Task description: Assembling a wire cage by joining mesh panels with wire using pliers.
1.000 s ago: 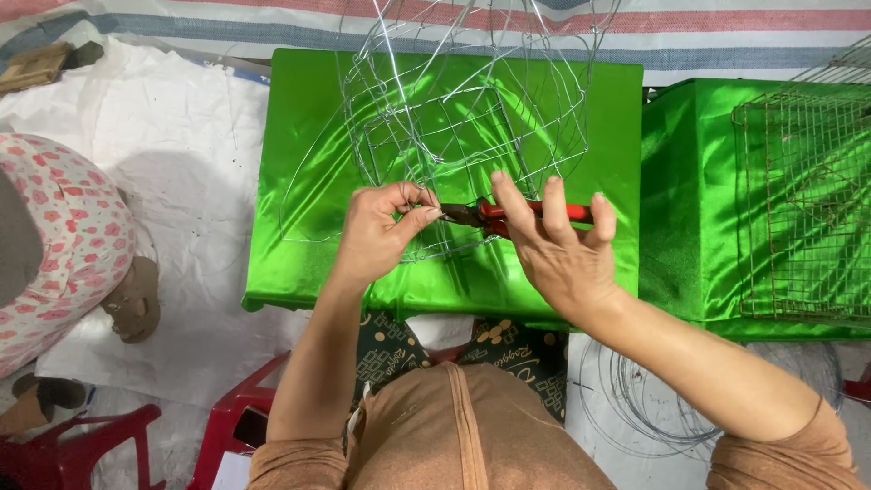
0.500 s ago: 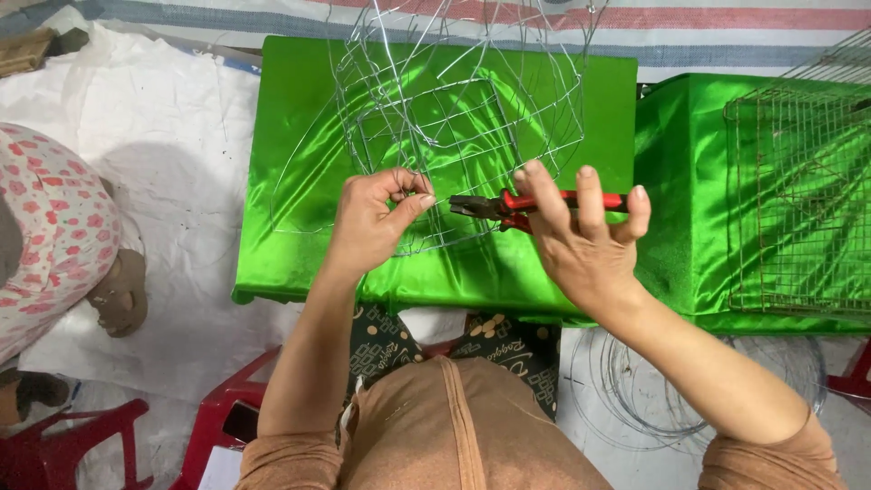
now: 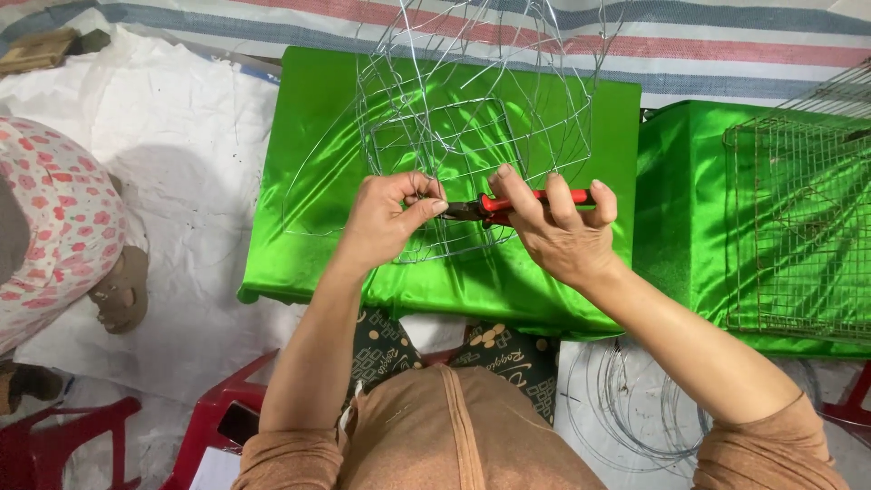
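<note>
A thin strand of the wire frame (image 3: 472,136), which stands on the green-covered table (image 3: 299,181), is pinched in the left hand (image 3: 386,218), while red-handled pliers (image 3: 508,205) are gripped closed in the right hand (image 3: 553,231). The jaws appear to be set at the pinched joint, though this is partly hidden. The springy wire could be released if the pinch slackened, and fingertips could be nipped.

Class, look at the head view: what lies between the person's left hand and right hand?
In the head view, the dark nose of the red-handled pliers spans from right hand to left hand, over the wire frame.
</note>
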